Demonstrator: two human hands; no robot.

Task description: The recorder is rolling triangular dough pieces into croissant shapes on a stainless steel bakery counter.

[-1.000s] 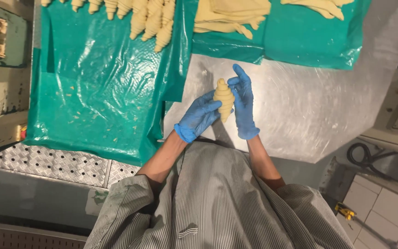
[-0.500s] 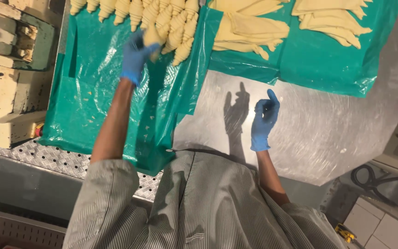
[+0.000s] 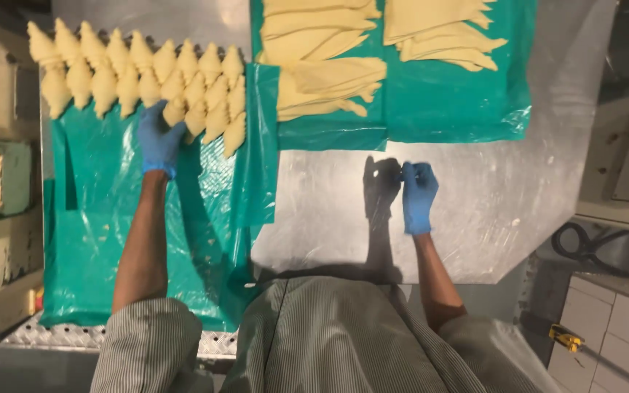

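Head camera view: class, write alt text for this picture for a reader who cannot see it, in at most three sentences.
A person's blue-gloved left hand touches a shaped croissant in rows of raw croissants on a green plastic sheet. The gloved right hand rests empty on the steel table. Cut dough triangles lie on more green plastic beyond.

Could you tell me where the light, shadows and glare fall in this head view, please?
In the head view, the right hand casts a hard dark shadow to its left on the steel table, so the light comes from the right; glare streaks the green plastic sheet below the left hand; the rolled dough pieces look soft, slightly overexposed.
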